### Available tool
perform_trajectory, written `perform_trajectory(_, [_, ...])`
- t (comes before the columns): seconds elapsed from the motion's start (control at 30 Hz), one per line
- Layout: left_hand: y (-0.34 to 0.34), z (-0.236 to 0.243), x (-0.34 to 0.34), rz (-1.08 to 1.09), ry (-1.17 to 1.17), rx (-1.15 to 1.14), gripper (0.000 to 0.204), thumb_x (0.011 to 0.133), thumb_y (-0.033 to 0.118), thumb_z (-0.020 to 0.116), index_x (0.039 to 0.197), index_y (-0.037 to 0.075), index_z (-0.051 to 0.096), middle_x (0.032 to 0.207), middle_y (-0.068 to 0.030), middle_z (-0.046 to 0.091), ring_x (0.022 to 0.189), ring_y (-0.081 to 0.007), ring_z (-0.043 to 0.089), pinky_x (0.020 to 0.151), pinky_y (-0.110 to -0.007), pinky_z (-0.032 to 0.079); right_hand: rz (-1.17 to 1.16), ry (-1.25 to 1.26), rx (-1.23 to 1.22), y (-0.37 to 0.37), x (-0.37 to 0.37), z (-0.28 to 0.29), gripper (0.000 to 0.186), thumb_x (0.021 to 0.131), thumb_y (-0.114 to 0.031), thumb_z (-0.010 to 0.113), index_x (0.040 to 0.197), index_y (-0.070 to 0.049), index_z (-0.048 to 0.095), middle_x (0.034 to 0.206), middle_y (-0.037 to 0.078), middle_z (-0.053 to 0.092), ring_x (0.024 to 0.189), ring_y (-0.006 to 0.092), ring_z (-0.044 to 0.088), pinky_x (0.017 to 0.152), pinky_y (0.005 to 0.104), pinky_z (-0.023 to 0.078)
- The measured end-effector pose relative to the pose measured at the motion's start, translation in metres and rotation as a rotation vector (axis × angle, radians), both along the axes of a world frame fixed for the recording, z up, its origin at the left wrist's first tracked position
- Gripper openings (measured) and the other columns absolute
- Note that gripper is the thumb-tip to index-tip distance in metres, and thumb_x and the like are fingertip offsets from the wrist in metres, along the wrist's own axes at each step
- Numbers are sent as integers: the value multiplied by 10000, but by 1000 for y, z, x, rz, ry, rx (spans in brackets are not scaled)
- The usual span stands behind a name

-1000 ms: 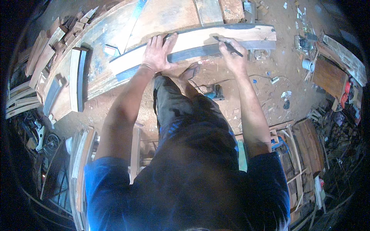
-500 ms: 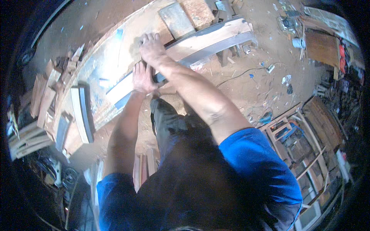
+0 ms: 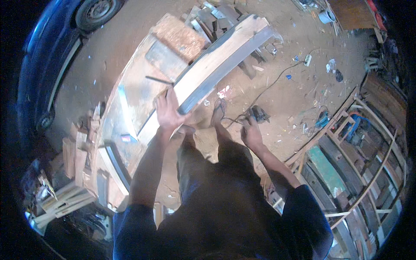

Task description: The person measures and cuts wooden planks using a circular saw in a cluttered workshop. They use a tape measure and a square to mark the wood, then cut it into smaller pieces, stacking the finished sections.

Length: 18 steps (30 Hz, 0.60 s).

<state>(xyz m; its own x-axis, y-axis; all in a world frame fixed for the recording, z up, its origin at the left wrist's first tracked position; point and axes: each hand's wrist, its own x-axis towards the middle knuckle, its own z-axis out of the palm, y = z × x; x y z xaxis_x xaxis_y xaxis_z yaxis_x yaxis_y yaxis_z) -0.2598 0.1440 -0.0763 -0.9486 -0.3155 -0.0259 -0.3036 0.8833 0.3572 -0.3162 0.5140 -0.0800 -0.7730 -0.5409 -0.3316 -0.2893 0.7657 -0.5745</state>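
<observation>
A long, slightly curved wooden beam [image 3: 208, 65], pale on top with a dark grey side, lies aslant across a worktop [image 3: 130, 82]. My left hand [image 3: 168, 108] grips it near its lower half, fingers over the top and thumb spread along the dark side. My right hand [image 3: 252, 132] is off the beam, low on the right. Its fingertips are at a dark corded tool [image 3: 260, 113] near my foot; whether they close on it I cannot make out. A thin dark strip [image 3: 159, 80] lies by the beam, just beyond my left hand.
A short curved piece [image 3: 115, 167] and stacked offcuts [image 3: 76, 158] are at the left. A chipboard block [image 3: 180, 37] stands at the far end. A cable [image 3: 273, 82] crosses the littered ground. Wooden frames [image 3: 342, 164] stand at the right; a blue car [image 3: 47, 56] at the far left.
My right hand has left the beam and moved right and down to the dark tool. My left hand stays on the beam. The view has turned, bringing the car into sight.
</observation>
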Motion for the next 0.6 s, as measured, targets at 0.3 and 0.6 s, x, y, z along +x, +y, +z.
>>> perform_trajectory(0.3, [-1,-22,20,54,-117,-14,1321,586,470,930,1534,-126,230,1478,-314,382,1371,-474,379,1168,-550,314,-22,-390,343,109,55,-365,253,867,-157,602,1038,3,698,953,265,684,986,429,662,868,525,526])
perform_trajectory(0.6, [-21,-45,38,-51,-223,-232,1307,610,350,892,1587,-74,136,1536,-322,326,1479,-461,283,1227,-542,253,-479,-207,913,158,34,-658,517,994,-296,474,1396,18,557,1430,314,523,1294,524,499,1025,636,424])
